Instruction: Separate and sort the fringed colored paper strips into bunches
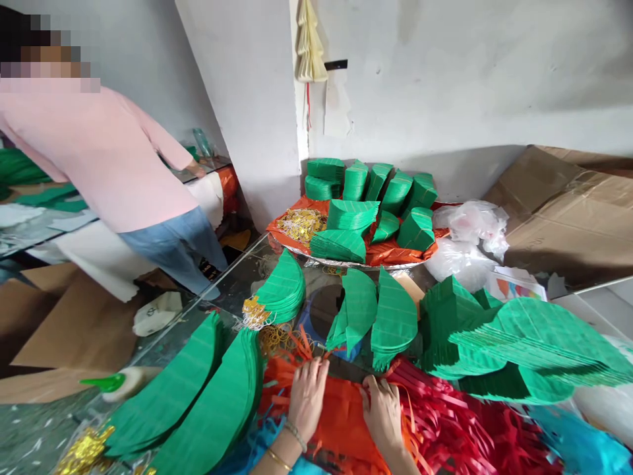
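Orange fringed paper [341, 412] is stretched between my two hands, its cut strips hanging at the sides. My left hand [307, 399], with bangles at the wrist, has its fingers bent over the far edge of that paper; the fingertips are partly hidden. My right hand [383, 412] pinches the same edge farther right. Red paper strips [459, 422] lie right beside the right hand, and blue paper [252, 445] shows under the left forearm. Stacks of green folded paper [212, 409] stand to the left of my hands, with another green stack [393, 320] just beyond them.
Behind, an orange-lined tray [395, 254] bears several green stacks and a gold heap [301, 225]. A glue bottle [126, 382] lies at left. Plastic bags [469, 231] and a cardboard box [568, 211] sit at right. A person in pink [113, 152] stands by another table.
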Tool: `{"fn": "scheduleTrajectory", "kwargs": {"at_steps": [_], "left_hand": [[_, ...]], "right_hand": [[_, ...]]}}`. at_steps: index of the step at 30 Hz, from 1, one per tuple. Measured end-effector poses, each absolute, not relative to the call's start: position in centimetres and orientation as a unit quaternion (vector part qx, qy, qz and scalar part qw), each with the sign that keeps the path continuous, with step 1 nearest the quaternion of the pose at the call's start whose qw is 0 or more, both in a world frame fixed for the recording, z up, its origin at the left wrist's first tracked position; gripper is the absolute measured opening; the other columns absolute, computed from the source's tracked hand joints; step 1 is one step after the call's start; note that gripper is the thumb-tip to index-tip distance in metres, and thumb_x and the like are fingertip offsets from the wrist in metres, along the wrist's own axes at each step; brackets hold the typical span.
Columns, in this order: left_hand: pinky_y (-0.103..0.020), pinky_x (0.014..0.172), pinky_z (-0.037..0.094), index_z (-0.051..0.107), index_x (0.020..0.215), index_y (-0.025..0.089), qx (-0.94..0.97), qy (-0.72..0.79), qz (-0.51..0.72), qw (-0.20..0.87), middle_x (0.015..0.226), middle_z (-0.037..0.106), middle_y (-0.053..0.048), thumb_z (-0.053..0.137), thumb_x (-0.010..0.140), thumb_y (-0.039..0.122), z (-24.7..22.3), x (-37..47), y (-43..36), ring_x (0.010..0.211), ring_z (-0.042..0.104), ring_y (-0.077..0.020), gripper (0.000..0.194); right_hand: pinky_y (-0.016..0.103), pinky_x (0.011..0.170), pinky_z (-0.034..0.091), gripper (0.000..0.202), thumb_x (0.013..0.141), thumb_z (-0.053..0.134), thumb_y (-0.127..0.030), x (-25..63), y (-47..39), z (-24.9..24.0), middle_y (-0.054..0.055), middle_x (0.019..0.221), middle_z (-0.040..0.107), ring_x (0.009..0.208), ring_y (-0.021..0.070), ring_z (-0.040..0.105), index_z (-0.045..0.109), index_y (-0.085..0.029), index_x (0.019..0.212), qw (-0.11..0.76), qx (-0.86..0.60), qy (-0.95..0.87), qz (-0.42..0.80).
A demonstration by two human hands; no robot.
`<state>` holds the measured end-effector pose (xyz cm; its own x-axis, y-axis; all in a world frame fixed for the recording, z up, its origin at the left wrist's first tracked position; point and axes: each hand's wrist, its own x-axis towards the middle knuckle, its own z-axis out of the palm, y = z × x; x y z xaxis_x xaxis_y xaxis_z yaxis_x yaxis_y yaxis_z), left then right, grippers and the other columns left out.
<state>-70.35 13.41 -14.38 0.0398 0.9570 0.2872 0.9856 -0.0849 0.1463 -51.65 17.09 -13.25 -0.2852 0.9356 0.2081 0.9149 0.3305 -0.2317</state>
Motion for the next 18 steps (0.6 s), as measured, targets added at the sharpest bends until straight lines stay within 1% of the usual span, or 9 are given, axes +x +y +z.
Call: {"fn": "scheduleTrajectory", "kwargs": {"at_steps": [2, 4, 7, 10, 13, 15, 18], "left_hand": [[-0.042, 0.091, 0.05, 0.061, 0.121, 0.019, -0.765, -0.615, -0.187, 0.042, 0.122, 0.064, -0.011, 0.037, 0.085, -0.002, -15.1, -68.6, 12.9, 0.106, 0.062, -0.0247, 0.048], [-0.04, 0.091, 0.052, 0.064, 0.116, 0.019, -0.789, -0.58, -0.2, 0.032, 0.117, 0.068, -0.009, 0.035, 0.084, -0.003, -16.1, -67.1, 12.4, 0.105, 0.063, -0.023, 0.048], [-0.04, 0.09, 0.053, 0.065, 0.113, 0.016, -0.79, -0.579, -0.199, 0.025, 0.111, 0.07, -0.01, 0.033, 0.084, -0.005, -17.3, -66.5, 12.1, 0.102, 0.065, -0.0225, 0.048], [-0.04, 0.094, 0.051, 0.063, 0.117, 0.016, -0.795, -0.569, -0.209, 0.014, 0.116, 0.07, -0.008, 0.035, 0.085, -0.004, -17.6, -67.1, 12.4, 0.107, 0.063, -0.022, 0.047], [-0.043, 0.097, 0.049, 0.065, 0.114, 0.018, -0.792, -0.567, -0.225, 0.003, 0.111, 0.071, -0.006, 0.038, 0.087, -0.002, -17.5, -67.6, 12.9, 0.105, 0.063, -0.0221, 0.043], [-0.044, 0.099, 0.048, 0.067, 0.109, 0.019, -0.788, -0.568, -0.238, -0.007, 0.105, 0.072, -0.005, 0.04, 0.087, 0.0, -17.3, -67.6, 13.2, 0.103, 0.064, -0.0215, 0.04], [-0.045, 0.102, 0.045, 0.069, 0.105, 0.021, -0.775, -0.575, -0.261, -0.024, 0.103, 0.073, -0.003, 0.043, 0.088, 0.002, -17.0, -67.8, 13.4, 0.104, 0.063, -0.0209, 0.037]], "right_hand": [[0.034, 0.072, 0.036, 0.021, 0.089, 0.046, -0.008, -51.8, 17.1, -13.3, 0.004, 0.073, 0.067, 0.074, 0.0228, 0.061, 0.06, -0.022, 0.083, 0.157, -0.574, -0.803, 0.025], [0.034, 0.073, 0.037, 0.021, 0.088, 0.045, -0.008, -51.7, 17.1, -13.2, 0.005, 0.076, 0.067, 0.076, 0.0234, 0.061, 0.061, -0.022, 0.086, 0.157, -0.571, -0.805, 0.014], [0.038, 0.077, 0.038, 0.02, 0.087, 0.047, -0.009, -51.1, 17.1, -12.7, 0.009, 0.084, 0.069, 0.085, 0.0275, 0.06, 0.063, -0.021, 0.09, 0.149, -0.574, -0.805, -0.007], [0.043, 0.08, 0.038, 0.029, 0.08, 0.047, -0.004, -50.7, 16.4, -12.6, 0.013, 0.096, 0.069, 0.091, 0.0307, 0.058, 0.065, -0.018, 0.099, 0.136, -0.574, -0.807, -0.039], [0.043, 0.091, 0.036, 0.036, 0.077, 0.05, -0.005, -51.3, 15.3, -13.6, 0.012, 0.104, 0.069, 0.099, 0.0288, 0.057, 0.066, -0.018, 0.106, 0.157, -0.504, -0.848, -0.05], [0.043, 0.098, 0.033, 0.031, 0.078, 0.053, -0.008, -51.9, 14.7, -14.6, 0.01, 0.102, 0.069, 0.102, 0.0274, 0.056, 0.067, -0.019, 0.103, 0.174, -0.459, -0.87, -0.047], [0.043, 0.098, 0.032, 0.025, 0.08, 0.053, -0.008, -52.2, 14.6, -15.8, 0.008, 0.096, 0.07, 0.097, 0.0253, 0.057, 0.067, -0.02, 0.096, 0.174, -0.45, -0.874, -0.049]]}}
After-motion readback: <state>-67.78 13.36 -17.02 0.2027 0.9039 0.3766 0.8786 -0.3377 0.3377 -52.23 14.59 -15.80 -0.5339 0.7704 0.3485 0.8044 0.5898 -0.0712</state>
